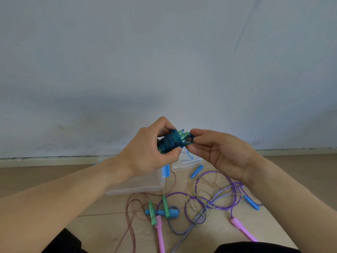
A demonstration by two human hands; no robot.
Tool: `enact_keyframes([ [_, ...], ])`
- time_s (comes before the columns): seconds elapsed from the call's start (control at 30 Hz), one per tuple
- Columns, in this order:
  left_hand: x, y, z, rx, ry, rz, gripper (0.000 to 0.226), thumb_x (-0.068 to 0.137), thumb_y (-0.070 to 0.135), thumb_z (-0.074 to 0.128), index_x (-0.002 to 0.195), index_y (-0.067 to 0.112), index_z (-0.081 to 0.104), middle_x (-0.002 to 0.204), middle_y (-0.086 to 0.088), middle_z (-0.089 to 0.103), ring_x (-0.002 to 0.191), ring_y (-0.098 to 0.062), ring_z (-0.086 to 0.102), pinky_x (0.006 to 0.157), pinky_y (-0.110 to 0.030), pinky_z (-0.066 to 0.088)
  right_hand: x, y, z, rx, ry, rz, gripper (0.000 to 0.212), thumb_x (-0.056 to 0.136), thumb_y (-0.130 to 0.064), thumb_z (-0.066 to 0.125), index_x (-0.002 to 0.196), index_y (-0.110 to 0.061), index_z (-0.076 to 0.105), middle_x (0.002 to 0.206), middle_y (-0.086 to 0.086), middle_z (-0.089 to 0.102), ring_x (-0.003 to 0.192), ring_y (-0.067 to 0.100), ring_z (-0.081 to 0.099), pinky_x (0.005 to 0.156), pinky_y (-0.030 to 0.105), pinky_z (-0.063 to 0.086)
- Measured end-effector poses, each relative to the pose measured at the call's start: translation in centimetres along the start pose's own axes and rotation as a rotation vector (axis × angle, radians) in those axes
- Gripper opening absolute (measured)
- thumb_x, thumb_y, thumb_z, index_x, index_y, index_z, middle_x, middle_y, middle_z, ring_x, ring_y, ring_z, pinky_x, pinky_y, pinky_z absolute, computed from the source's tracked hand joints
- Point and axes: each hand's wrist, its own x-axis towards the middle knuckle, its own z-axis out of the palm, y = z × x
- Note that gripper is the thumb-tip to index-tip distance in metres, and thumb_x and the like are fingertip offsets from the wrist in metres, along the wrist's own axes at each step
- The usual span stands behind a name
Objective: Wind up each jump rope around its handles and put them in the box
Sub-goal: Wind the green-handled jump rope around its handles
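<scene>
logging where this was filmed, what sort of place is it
Probably a bare room indoors, with the person sitting on the floor: tan floor tiles, a plain pale wall with a baseboard, and jump ropes scattered loose.

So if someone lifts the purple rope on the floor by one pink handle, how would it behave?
Likely floppy: the purple rope lies in loose loops. It would probably drag the striped rope and thin gold cord crossing it. The pink handle looks rigid, so easy to grip.
</scene>
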Motion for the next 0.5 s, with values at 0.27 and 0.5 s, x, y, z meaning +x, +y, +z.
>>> enact_keyframes([
  [0.27,-0.03,0.06,-0.27,-0.001,-0.058,-0.001,0.033,0.078,0.018,0.079,0.099,0.024,0.054,0.086,0.008,0.07,0.067,-0.018,0.064,0.062,-0.029,0.055,0.01,-0.14,-0.32,-0.112,0.022,0.141,0.025,0.06,0.0,0.073,0.083,-0.01,0.073,0.082,0.009,0.072,0.068,0.017,0.064,0.059,0.024,0.046],
  [0.5,0.37,0.59,-0.91,-0.011,-0.112,0.01,0.034,0.077,0.012,0.079,0.1,0.023,0.056,0.086,0.007,0.07,0.068,-0.017,0.064,0.063,-0.019,0.051,-0.04,-0.21,-0.49,0.009,0.028,0.21,0.034,0.056,0.005,0.074,0.08,-0.015,0.061,0.081,0.007,0.071,0.063,0.016,0.062,0.057,0.024,0.035],
])
